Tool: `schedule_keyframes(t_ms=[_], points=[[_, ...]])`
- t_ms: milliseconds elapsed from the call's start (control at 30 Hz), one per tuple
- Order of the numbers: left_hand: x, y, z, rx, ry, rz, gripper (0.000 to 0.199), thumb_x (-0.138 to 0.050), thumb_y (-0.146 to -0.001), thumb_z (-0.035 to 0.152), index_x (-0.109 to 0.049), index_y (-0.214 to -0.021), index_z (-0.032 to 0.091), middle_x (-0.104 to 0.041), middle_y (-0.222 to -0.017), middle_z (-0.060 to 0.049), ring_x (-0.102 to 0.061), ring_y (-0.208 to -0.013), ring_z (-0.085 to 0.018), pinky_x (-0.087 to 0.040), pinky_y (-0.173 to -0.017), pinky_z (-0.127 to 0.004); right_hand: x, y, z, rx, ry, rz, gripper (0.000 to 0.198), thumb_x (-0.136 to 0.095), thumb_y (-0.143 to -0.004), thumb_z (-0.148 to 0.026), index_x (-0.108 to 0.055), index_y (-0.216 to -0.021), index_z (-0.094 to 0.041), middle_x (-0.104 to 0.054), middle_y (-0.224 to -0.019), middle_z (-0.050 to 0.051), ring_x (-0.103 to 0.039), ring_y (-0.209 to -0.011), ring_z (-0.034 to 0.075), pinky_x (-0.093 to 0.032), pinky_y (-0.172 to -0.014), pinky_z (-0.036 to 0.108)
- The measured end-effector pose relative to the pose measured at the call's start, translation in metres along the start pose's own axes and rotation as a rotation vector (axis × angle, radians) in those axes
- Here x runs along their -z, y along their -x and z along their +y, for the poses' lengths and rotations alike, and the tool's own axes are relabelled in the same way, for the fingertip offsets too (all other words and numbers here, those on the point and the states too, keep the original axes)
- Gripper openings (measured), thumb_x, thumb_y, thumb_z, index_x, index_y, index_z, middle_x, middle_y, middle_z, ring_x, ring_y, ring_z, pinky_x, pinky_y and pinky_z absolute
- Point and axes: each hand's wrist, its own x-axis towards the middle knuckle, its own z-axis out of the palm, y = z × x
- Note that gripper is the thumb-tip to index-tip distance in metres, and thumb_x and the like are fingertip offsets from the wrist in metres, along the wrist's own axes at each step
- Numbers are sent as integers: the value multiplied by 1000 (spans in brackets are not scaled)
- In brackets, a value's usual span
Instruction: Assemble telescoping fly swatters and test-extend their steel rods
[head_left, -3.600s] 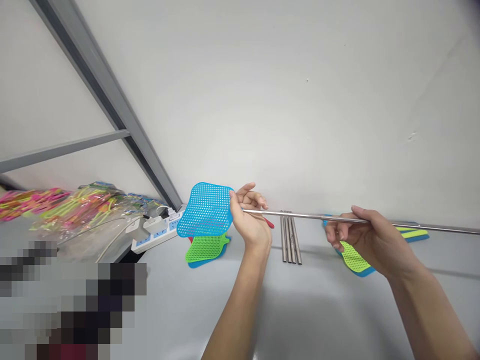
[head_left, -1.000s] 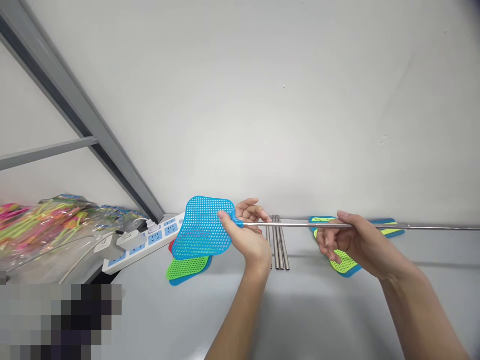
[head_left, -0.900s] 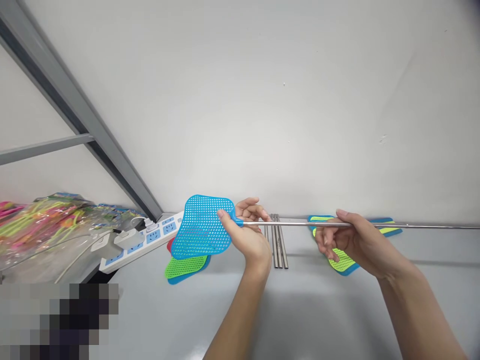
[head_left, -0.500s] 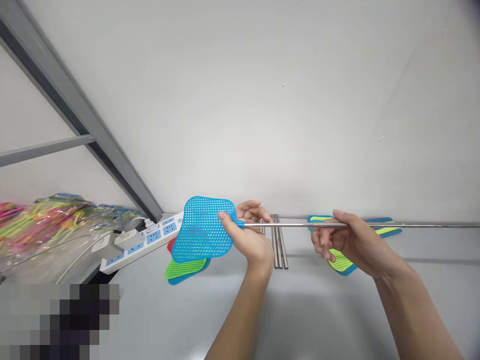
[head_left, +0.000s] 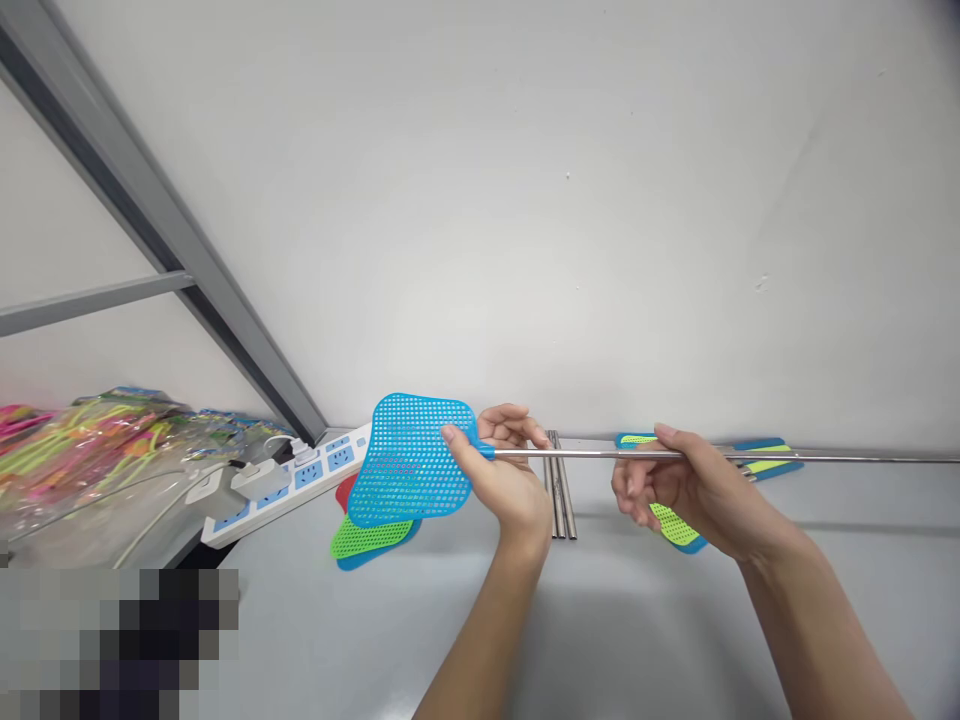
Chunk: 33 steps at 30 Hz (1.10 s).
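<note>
A blue fly swatter (head_left: 412, 460) with a perforated head and a long thin metal rod is held level above the table. My left hand (head_left: 510, 480) is closed around its neck, the thumb lying along the edge of the head. Farther right, my right hand (head_left: 697, 490) pinches the rod between thumb and fingers. The rod runs on past the right edge of the picture. Beneath the held head lie green (head_left: 371, 540), red and blue swatter heads. Several metal tubes (head_left: 562, 490) lie on the table between my hands.
More yellow-green and blue swatter heads (head_left: 772, 457) lie behind and below my right hand. A white power strip (head_left: 300, 480) with plugs stands at left, beside clear bags of colourful items (head_left: 112, 450). A grey metal frame (head_left: 225, 300) leans along the wall (head_left: 570, 230).
My right hand has slid slightly left along the rod, toward my left hand. The swatter and my left hand have shifted a little to the right.
</note>
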Motion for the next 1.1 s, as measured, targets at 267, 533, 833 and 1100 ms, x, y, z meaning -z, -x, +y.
schedule_keyframes(t_ms=[267,533,833,1100], points=[[-11,17,-7,89,-65,-22,57,-22,-77,57,-54,-60,14,-48,-42,-1,-46,-42,-12,-35,-45,-23,-10,-3,1,-19,26,-80,52,-21,-86,-39,-61,-69,-11,-59,-67,10,-53,-54,15,-38,-50,27],[-10,17,-9,92,-71,-50,58,-20,-77,57,-53,-58,14,-48,-41,-2,-47,-40,-11,-34,-44,-23,-7,-2,0,-17,33,-66,52,-20,-86,-38,-61,-67,-11,-59,-68,10,-53,-56,16,-38,-52,28],[-13,20,-3,80,-118,-65,58,-18,-78,56,-53,-56,15,-49,-41,-2,-50,-42,-13,-34,-44,-24,-7,-3,1,-7,-11,-84,53,-17,-86,-35,-61,-68,-11,-59,-67,9,-53,-56,15,-39,-53,28],[-12,19,-3,118,-119,-86,59,-17,-78,56,-53,-56,14,-49,-40,-2,-49,-39,-13,-34,-44,-24,-6,-2,0,-7,32,-96,52,-19,-86,-37,-62,-71,-12,-60,-67,10,-52,-59,16,-40,-54,29]])
